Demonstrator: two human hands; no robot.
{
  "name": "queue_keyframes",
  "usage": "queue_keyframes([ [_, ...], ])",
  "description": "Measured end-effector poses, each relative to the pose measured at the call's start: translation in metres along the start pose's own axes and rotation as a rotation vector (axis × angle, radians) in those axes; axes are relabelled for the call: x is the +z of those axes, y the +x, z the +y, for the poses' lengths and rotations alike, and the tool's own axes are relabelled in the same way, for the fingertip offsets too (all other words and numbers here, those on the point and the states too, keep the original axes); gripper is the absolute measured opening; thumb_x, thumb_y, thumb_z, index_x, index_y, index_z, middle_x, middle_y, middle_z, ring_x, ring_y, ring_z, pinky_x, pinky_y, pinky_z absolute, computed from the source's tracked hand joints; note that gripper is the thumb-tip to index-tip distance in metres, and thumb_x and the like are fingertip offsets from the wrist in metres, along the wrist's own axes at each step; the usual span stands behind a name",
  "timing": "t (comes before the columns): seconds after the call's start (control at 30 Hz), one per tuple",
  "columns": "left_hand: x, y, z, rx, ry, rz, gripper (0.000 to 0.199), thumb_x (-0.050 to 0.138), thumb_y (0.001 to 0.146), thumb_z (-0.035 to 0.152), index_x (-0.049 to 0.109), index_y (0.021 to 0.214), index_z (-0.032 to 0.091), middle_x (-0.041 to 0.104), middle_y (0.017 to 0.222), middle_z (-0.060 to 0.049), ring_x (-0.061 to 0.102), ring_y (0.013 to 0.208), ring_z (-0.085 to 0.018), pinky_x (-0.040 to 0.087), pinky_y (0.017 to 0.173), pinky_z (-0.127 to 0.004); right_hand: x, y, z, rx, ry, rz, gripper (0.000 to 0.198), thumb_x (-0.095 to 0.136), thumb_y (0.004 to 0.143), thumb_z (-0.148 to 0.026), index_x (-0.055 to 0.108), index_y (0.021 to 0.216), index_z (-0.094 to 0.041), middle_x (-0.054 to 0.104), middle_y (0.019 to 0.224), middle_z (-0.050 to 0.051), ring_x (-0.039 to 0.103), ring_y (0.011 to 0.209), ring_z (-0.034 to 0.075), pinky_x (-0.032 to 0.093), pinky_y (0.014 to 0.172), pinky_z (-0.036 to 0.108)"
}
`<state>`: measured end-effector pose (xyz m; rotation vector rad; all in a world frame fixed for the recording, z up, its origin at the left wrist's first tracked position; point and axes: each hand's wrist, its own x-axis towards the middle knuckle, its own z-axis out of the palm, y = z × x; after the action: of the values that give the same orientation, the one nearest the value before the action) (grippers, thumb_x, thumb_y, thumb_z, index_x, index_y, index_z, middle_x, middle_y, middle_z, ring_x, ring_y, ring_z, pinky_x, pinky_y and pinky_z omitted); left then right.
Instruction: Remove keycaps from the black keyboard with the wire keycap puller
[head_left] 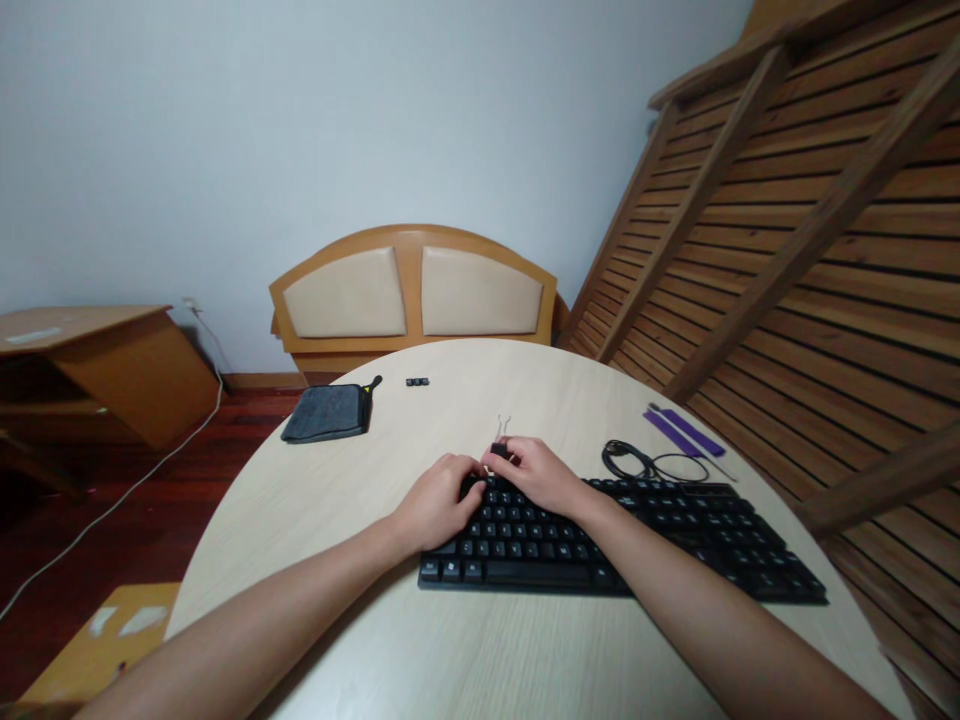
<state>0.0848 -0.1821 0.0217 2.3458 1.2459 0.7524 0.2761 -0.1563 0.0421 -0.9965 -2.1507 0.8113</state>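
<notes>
Right in the thick of it, the right hand point(541, 474) pinches a small black piece point(500, 451) between thumb and fingers, and from that piece two thin wire prongs point(503, 426) stick up, pointing away from the person. Close beside it comes the left hand point(441, 503), fingers bent over the upper left part of the black keyboard point(537, 573), fingertips almost meeting those of the right; whether it grips anything, I cannot tell, since the fingers hide what lies under them. The keyboard itself lies flat across the near right part of the pale round table point(330, 540), space bar toward the person, with the right forearm crossing above its keys. Just behind it, a thin black cable point(625, 462) sits in loose coils, and beyond that, two purple strips point(694, 432) lie side by side near the right edge (a slim dark rod runs along there too, its kind too small to make out). Over on the far left side, a dark grey pouch point(327, 414) with a short black tab rests near the rim, and to its right, well apart from the hands, three little black blocks point(417, 381) stand in a tight row. Past the table, a wooden headboard point(414, 290) with two cream panels leans into view before the pale wall point(360, 120), with a slatted wooden frame point(780, 260) slanting up on the right.
</notes>
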Motion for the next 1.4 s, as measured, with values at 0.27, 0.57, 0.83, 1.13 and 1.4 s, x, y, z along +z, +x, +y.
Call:
queue_keyframes([
  [0.27, 0.000, 0.000, -0.001, -0.019, -0.038, 0.021, 0.017, 0.051, 0.089, 0.028, 0.059, 0.101, 0.019, 0.066, 0.096, -0.008, 0.060, 0.094, -0.024, 0.047, 0.085, -0.039, 0.004, -0.002, -0.001, 0.003, -0.216, 0.056, 0.044, 0.045, 0.094, -0.046, 0.070, 0.072, -0.018, 0.068, 0.067, 0.004, 0.059, 0.061, 0.016, 0.037, 0.059, 0.025],
  [0.57, 0.001, 0.001, -0.002, -0.040, -0.092, 0.017, 0.017, 0.056, 0.088, 0.031, 0.063, 0.099, 0.021, 0.068, 0.096, -0.006, 0.061, 0.094, -0.024, 0.047, 0.085, -0.038, 0.009, 0.004, 0.014, 0.253, 0.175, 0.133, 0.046, 0.051, 0.088, -0.055, 0.070, 0.083, -0.014, 0.073, 0.073, 0.008, 0.067, 0.065, 0.019, 0.050, 0.062, 0.027],
  [0.83, 0.005, 0.002, -0.003, -0.066, -0.200, 0.076, 0.014, 0.059, 0.087, 0.031, 0.064, 0.096, 0.021, 0.069, 0.096, -0.005, 0.063, 0.093, -0.022, 0.048, 0.086, -0.037, 0.008, 0.001, 0.012, 0.186, 0.199, 0.132, 0.045, 0.052, 0.088, -0.055, 0.072, 0.081, -0.015, 0.073, 0.076, 0.006, 0.067, 0.068, 0.018, 0.050, 0.065, 0.027],
  [1.13, 0.003, 0.001, 0.001, -0.041, -0.320, 0.097, 0.010, 0.058, 0.089, 0.025, 0.061, 0.097, 0.020, 0.069, 0.095, -0.003, 0.064, 0.089, -0.018, 0.050, 0.085, -0.033, 0.007, 0.003, 0.015, 0.195, 0.202, 0.119, 0.046, 0.053, 0.087, -0.054, 0.072, 0.077, -0.014, 0.071, 0.071, 0.006, 0.064, 0.065, 0.017, 0.048, 0.065, 0.026],
  [1.4, -0.002, -0.002, 0.004, 0.078, -0.203, 0.079, 0.017, 0.058, 0.090, 0.023, 0.060, 0.107, 0.022, 0.067, 0.101, -0.004, 0.062, 0.096, -0.019, 0.049, 0.089, -0.035, 0.002, 0.004, 0.014, 0.184, 0.325, 0.059, 0.041, 0.061, 0.083, -0.051, 0.068, 0.069, -0.013, 0.068, 0.066, 0.003, 0.059, 0.060, 0.014, 0.043, 0.059, 0.023],
])
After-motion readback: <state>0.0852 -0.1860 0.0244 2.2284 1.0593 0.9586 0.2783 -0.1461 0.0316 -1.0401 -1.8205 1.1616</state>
